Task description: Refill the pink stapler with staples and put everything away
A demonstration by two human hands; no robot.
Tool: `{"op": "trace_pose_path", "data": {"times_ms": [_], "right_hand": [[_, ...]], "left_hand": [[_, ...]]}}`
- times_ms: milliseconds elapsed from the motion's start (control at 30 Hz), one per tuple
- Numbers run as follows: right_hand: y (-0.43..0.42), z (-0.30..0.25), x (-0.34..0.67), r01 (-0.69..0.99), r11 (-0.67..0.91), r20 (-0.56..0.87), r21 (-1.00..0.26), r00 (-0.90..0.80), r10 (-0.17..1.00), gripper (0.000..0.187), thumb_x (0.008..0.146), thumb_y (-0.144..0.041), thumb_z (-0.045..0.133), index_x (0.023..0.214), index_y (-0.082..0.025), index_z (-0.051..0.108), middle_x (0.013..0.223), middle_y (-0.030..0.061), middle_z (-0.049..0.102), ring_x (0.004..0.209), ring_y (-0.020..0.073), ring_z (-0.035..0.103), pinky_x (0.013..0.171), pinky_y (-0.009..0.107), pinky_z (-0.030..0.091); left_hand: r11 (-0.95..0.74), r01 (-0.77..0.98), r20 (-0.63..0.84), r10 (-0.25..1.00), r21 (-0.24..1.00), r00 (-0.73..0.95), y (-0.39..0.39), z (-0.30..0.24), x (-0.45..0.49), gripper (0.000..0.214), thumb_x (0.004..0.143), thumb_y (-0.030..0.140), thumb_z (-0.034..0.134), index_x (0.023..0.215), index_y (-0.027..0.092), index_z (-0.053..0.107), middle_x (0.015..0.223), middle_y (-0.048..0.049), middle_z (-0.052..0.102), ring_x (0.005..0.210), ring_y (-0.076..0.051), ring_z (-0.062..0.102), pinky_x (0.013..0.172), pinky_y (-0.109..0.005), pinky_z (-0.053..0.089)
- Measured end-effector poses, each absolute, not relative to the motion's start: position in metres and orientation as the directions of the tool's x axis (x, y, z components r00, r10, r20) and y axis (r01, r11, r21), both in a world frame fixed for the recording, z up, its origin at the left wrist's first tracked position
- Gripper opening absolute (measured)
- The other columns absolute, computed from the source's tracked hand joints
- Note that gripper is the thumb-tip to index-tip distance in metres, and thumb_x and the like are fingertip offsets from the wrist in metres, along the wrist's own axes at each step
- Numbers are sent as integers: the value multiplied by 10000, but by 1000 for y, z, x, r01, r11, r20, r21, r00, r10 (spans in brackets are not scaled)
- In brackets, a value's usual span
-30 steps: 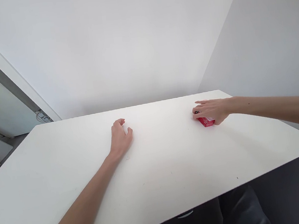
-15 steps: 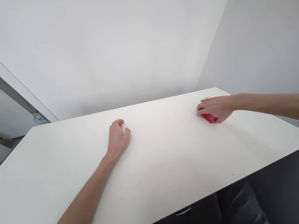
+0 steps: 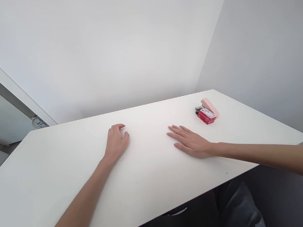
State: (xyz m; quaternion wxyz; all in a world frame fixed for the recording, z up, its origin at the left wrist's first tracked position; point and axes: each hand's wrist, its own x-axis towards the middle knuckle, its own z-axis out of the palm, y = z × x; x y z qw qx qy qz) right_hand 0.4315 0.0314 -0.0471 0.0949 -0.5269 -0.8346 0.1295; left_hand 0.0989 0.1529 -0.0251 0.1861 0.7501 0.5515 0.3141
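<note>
My left hand (image 3: 117,142) rests on the white table (image 3: 155,187) left of the middle, fingers loosely curled with a gap between thumb and forefinger, holding nothing. Right of the middle, my right hand (image 3: 191,143) lies palm down on the tabletop, fingers stretched out and spread, with nothing in it. Beyond it, towards the back right, a small red and white box (image 3: 207,116) sits close against a pink stapler (image 3: 210,107). At the box's left end is a small black and clear item (image 3: 198,110), too small to name.
A white wall (image 3: 131,45) rises behind the table, and a grey wall (image 3: 272,56) stands on the right. At far left, cables (image 3: 38,122) show by a white frame. The table's front edge runs above dark clothing (image 3: 204,218).
My right hand has let go of the red and white box and moved left and nearer, flattening on the table. The stapler and black item are now uncovered. My left hand keeps its pose.
</note>
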Motion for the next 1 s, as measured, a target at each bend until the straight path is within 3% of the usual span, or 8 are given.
{"op": "trace_pose_path", "data": {"times_ms": [233,533,1000], "right_hand": [[48,-43,432,849,434,37,-300,-444,895,646,1099,-576,212,1692,-322,177,1769,-8,98,1640,240,76,1351,529,97],[48,-41,424,877,392,35,-276,-399,916,696,1086,-617,172,1698,-286,159,1772,2,95,1641,206,68,1354,485,79],[53,-45,416,914,292,31,-283,-296,955,716,1070,-652,152,1687,-295,212,1770,-15,112,1640,209,93,1351,494,98]], "left_hand": [[-432,752,310,898,498,312,152,-27,98,339,903,326,499,1215,216,573,1329,-123,634,1328,-344,511,1153,-528,401],[-439,767,258,898,467,356,149,-26,94,447,947,382,451,1340,197,560,1530,-133,562,1452,-340,477,1226,-519,352],[-453,771,234,892,448,387,145,-27,87,442,970,393,425,1351,218,564,1555,-111,551,1528,-309,401,1244,-505,344]]}}
